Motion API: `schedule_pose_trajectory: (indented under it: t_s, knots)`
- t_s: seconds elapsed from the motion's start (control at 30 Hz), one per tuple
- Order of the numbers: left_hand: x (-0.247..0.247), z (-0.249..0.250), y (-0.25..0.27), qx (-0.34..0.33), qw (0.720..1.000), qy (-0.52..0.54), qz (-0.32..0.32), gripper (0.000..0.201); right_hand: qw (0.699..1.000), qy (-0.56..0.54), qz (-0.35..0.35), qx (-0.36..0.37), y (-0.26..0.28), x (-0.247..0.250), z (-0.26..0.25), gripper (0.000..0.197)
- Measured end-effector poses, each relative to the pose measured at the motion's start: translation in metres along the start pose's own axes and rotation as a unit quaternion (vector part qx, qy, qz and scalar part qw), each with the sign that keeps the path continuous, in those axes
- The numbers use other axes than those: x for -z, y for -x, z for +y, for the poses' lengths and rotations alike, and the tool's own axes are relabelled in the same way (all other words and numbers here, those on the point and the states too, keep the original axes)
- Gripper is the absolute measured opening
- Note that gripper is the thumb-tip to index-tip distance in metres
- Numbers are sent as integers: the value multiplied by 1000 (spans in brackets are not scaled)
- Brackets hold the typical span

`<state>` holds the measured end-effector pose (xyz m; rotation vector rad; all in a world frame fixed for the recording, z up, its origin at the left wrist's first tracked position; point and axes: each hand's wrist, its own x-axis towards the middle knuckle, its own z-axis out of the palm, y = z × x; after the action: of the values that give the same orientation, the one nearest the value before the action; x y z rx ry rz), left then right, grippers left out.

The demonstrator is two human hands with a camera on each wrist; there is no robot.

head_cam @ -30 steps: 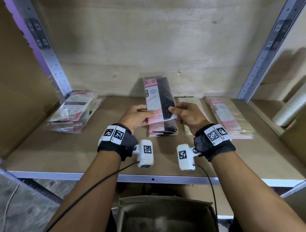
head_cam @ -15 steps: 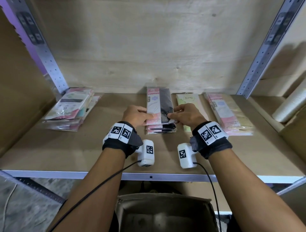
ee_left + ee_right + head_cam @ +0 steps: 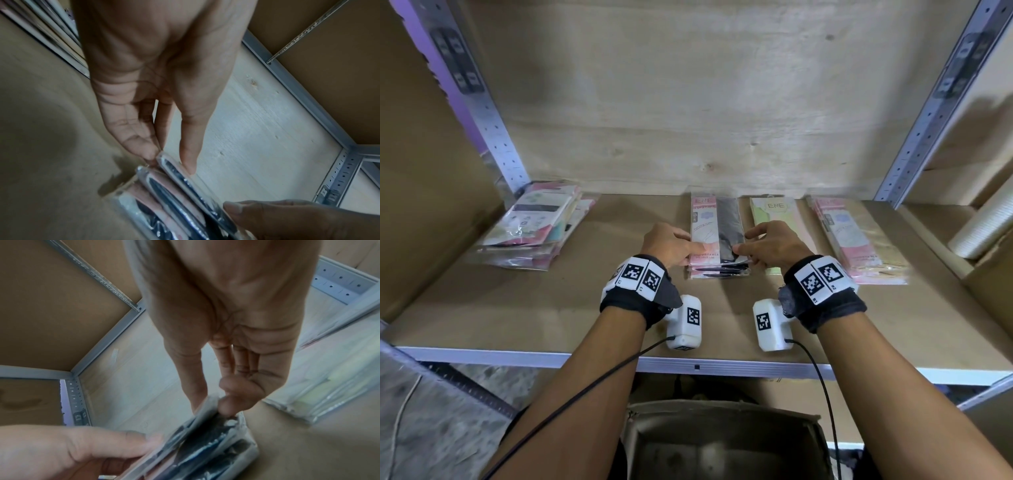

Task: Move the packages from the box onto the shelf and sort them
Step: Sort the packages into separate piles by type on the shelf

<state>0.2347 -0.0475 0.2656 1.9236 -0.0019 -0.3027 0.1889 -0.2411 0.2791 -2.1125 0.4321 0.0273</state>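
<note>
A pink-and-black package [image 3: 717,226] lies on top of a small stack of like packages [image 3: 719,270] in the middle of the wooden shelf [image 3: 551,318]. My left hand [image 3: 671,245] pinches its near left edge, thumb on top. My right hand [image 3: 770,245] pinches its near right edge. In the left wrist view the left fingers [image 3: 144,146] hold the top package [image 3: 185,175] over the stack. In the right wrist view the right thumb [image 3: 195,386] and curled fingers grip the same package [image 3: 205,410]. The cardboard box [image 3: 722,442] stands below the shelf's front edge.
A mixed pile of packages [image 3: 534,229] lies at the shelf's left rear. A green package [image 3: 777,219] lies right of the stack, and a pink-and-beige pile [image 3: 859,240] further right. Metal uprights [image 3: 479,99] flank the bay. A white roll [image 3: 986,226] lies in the neighbouring bay.
Both hands lowered the pink-and-black package from a raised, tilted hold down flat onto the stack and slid it a little toward the back.
</note>
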Motion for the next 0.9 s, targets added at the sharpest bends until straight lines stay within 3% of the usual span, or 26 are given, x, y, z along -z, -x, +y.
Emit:
schedule_pose_trajectory:
  t_s: [0.17, 0.43, 0.57, 0.7, 0.77, 0.9]
  knots:
    - [2, 0, 0, -5, 1000, -28, 8, 40, 1000, 14, -7, -9, 1, 0, -2, 42]
    - [6, 0, 6, -30, 998, -61, -5, 36, 999, 29, -2, -16, 4, 0, -6, 53]
    - [30, 1, 6, -36, 996, -71, 47, 29, 995, 73, 66, 20, 11, 2, -11, 57]
    - [81, 6, 5, -48, 989, -58, 129, 21, 983, 83, 112, 121, 19, -5, -34, 36]
    - [113, 5, 7, -52, 980, -74, 178, 10, 981, 72, 83, 161, 21, -17, -52, 21]
    - [172, -5, 16, -60, 958, -84, 267, 12, 986, -4, -35, 164, 20, -63, -94, 11]
